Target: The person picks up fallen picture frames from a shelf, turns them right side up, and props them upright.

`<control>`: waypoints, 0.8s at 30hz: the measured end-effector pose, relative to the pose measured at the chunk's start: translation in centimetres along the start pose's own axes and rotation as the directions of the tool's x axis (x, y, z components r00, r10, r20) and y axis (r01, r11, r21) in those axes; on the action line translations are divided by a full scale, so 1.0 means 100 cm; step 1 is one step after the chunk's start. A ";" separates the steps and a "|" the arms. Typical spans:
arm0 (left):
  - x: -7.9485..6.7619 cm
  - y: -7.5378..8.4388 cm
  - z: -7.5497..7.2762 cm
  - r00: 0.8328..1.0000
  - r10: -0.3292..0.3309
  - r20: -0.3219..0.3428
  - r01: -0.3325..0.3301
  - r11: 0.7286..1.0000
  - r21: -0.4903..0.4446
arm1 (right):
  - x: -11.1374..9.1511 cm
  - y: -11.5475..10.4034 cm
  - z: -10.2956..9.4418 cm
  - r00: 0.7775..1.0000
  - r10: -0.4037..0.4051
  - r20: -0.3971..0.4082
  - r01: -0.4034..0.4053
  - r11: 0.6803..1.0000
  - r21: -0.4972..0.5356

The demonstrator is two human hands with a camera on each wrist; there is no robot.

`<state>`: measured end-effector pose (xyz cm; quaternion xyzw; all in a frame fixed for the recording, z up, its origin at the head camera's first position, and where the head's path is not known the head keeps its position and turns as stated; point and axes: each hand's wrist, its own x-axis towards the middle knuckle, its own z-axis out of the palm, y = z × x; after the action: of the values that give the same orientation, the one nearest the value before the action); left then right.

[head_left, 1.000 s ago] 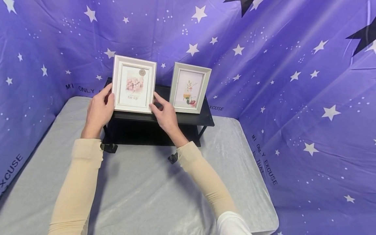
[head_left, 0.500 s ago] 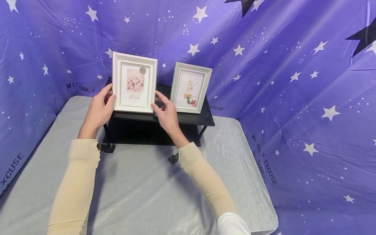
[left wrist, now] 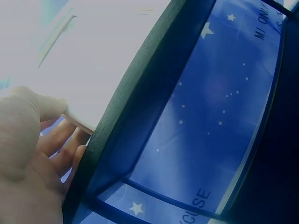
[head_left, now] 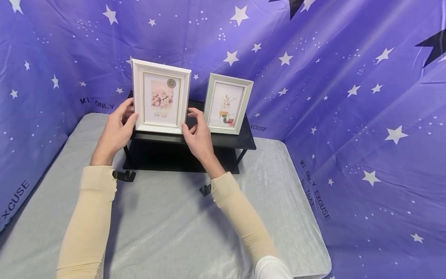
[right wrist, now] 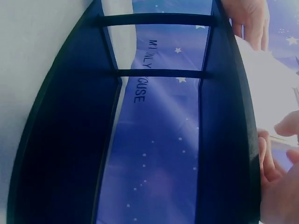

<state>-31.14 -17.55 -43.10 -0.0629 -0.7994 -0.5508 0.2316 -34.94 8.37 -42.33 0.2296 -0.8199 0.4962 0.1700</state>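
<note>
A white picture frame [head_left: 162, 130] with a pink blossom print stands upright over the left part of a black two-tier rack's top shelf [head_left: 195, 137]. My left hand [head_left: 115, 130] grips its lower left edge, thumb at the front and fingers behind. The left wrist view shows this thumb [left wrist: 49, 105] at the frame's corner, with the frame washed out by light. At the lower right edge, my right hand [head_left: 199, 135] holds the frame between thumb and fingers. In the right wrist view, this thumb [right wrist: 287, 126] overlaps the bright frame.
A pale green picture frame [head_left: 208, 102] with a plant print stands on the shelf's right part, close to my right hand. The rack sits on a grey fabric-covered surface [head_left: 167, 224]. Purple star-patterned cloth [head_left: 348, 116] encloses the back and sides.
The white frame's top edge has risen and it looks larger, its right edge shifting slightly right. Both hands stay at its sides, the left a little farther left. The green frame keeps its place.
</note>
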 end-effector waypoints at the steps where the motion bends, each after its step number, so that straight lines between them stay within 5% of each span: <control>1: 0.000 0.000 0.000 1.000 -0.014 0.004 0.014 1.000 0.002 | 0.000 -0.002 0.000 1.000 -0.021 -0.022 0.021 1.000 -0.008; 6: 0.000 -0.001 -0.001 0.997 -0.071 0.020 0.071 0.997 0.022 | 0.010 -0.029 0.003 0.961 -0.246 -0.126 0.239 0.968 -0.071; 12: -0.003 -0.003 -0.004 0.998 -0.060 0.025 0.060 0.998 0.013 | 0.038 -0.089 0.019 0.869 -0.494 -0.026 0.463 0.830 -0.310; 15: -0.004 -0.005 -0.005 0.999 -0.031 0.013 0.031 1.000 0.005 | 0.050 -0.118 0.031 0.882 -0.461 0.097 0.460 0.798 -0.390; 19: -0.005 -0.004 -0.005 1.000 -0.008 0.005 0.008 1.000 0.029 | 0.060 -0.145 0.045 0.938 -0.268 0.220 0.345 0.778 -0.525; 24: -0.006 -0.004 -0.008 1.000 0.010 0.018 -0.011 0.999 0.035 | 0.069 -0.154 0.057 0.969 -0.139 0.202 0.243 0.657 -0.714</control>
<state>-30.51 -18.32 -43.49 -0.0681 -0.8105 -0.5350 0.2283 -32.62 -4.29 -30.09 0.2589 -0.9300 0.0892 0.2452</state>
